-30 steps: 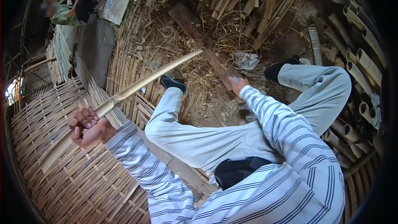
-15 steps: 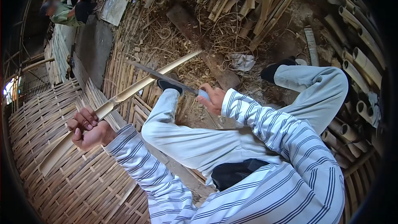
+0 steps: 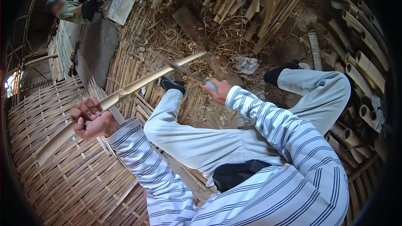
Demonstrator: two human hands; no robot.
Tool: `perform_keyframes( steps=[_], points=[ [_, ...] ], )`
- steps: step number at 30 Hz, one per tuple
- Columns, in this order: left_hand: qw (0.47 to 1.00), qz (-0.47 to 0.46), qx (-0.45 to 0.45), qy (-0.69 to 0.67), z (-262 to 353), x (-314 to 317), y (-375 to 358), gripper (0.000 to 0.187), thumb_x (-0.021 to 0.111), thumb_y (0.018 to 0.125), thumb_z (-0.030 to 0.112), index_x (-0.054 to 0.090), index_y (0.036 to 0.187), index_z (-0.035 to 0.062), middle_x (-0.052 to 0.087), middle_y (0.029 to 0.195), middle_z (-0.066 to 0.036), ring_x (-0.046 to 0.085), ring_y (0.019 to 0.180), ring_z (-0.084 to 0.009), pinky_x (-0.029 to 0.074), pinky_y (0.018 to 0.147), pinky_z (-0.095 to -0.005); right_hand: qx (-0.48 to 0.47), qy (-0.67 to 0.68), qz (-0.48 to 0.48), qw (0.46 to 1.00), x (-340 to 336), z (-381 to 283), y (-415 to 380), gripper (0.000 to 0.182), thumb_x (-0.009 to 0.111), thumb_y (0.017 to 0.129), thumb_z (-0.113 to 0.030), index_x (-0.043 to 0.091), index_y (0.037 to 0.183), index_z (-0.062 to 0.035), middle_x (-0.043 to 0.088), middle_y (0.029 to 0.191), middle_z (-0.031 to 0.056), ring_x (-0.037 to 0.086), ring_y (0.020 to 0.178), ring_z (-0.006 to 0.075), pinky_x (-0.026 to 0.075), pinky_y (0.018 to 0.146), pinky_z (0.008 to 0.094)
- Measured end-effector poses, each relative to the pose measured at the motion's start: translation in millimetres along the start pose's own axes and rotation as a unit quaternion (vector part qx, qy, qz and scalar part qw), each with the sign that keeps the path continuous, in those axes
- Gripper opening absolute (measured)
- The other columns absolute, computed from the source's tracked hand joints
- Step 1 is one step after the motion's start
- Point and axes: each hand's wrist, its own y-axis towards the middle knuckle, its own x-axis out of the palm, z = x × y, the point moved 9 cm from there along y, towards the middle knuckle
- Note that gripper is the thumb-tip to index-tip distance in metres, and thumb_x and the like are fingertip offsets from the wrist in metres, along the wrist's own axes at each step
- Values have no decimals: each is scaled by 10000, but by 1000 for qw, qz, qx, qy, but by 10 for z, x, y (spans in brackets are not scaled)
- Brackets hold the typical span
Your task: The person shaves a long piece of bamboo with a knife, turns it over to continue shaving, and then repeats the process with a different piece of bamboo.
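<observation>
Left hand (image 3: pixel 90 122) clenched around a long bamboo strip (image 3: pixel 138 84), steadying it aslant, while the right hand (image 3: pixel 218 91) grips a machete (image 3: pixel 184 72), blade against it.

No writing shows anywhere — no labels, no numbers.

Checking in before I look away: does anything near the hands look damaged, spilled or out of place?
Nothing stands out. The left hand grips a bamboo strip, the right hand a long knife laid against it. Shavings litter the ground beneath.
</observation>
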Motion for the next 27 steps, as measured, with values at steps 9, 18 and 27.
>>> perform_keyframes(
  steps=[9,18,27],
  points=[
    [999,-31,-3,-21,2,44,35,171,400,607,188,235,575,154,207,445,10,142,364,-91,145,361,-242,191,-41,117,974,6,1689,357,646,383,881,-593,645,1048,-26,624,1030,264,579,994,425,456,890,454],
    [1000,0,-8,-24,-10,112,9,171,386,553,179,217,549,153,184,449,3,136,390,-103,139,395,-256,-21,-3,43,999,-56,-116,-18,553,396,912,-544,552,1092,-45,623,895,300,611,867,461,485,788,516],
    [999,-33,3,-3,-9,66,68,160,384,607,187,230,571,164,216,429,12,139,348,-81,192,343,-224,164,-81,146,972,16,1638,407,582,333,933,-481,619,1084,3,619,1034,263,568,996,453,440,916,463]
  ],
)
